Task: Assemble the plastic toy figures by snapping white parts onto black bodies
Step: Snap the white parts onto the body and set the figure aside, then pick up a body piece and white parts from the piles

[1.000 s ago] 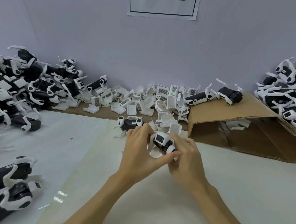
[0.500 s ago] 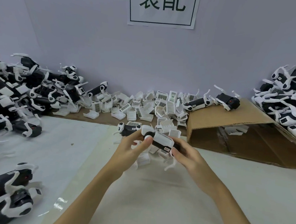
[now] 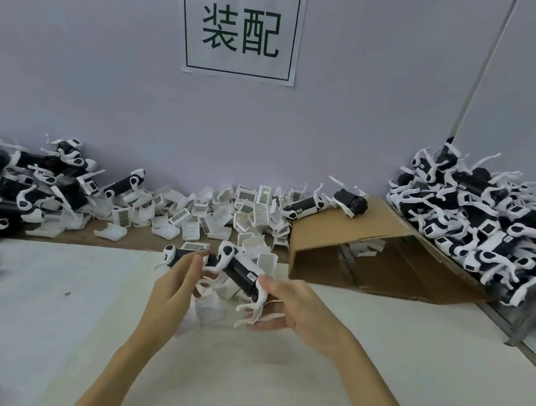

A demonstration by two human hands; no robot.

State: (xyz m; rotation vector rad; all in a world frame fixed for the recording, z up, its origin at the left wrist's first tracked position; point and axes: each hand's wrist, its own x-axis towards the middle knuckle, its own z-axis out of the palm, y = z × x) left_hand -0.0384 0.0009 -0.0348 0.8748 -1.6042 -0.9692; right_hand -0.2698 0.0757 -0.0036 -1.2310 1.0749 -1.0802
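Wall (image 3: pixel 94 79), pale lilac, fills the back. Paper sign (image 3: pixel 242 31) taped on it, directly above the cardboard box and left of it, two large dark characters in a thin frame.

White table sheet (image 3: pixel 62 315) spreads in front of the cardboard box (image 3: pixel 347 227), which lies tipped on its side, open mouth facing the camera.

Right pile of figures (image 3: pixel 481 224) is heaped just right of the box, black bodies with white limbs tangled together. Left pile of figures (image 3: pixel 23 185) sits well left of the box, against the wall.

Loose white parts (image 3: pixel 215 212) are strewn between the left pile and the box, many with barcode labels. Two figures (image 3: pixel 327 202) rest on top of the box.

Right hand (image 3: pixel 303 310), in front of the box's left corner, grips the near end of a toy figure (image 3: pixel 241 272): thumb on top, fingers curled beneath among the white legs. Figure is held above the sheet, black body angled up and away, white head end toward the wall.

Left hand (image 3: pixel 175 288), left of the held figure, fingers loosely extended; fingertips reach the figure's far legs, motion blur there, so whether it holds anything I cannot tell.

Another figure (image 3: pixel 177 253) lies just behind the left hand's fingertips, at the sheet's far edge.
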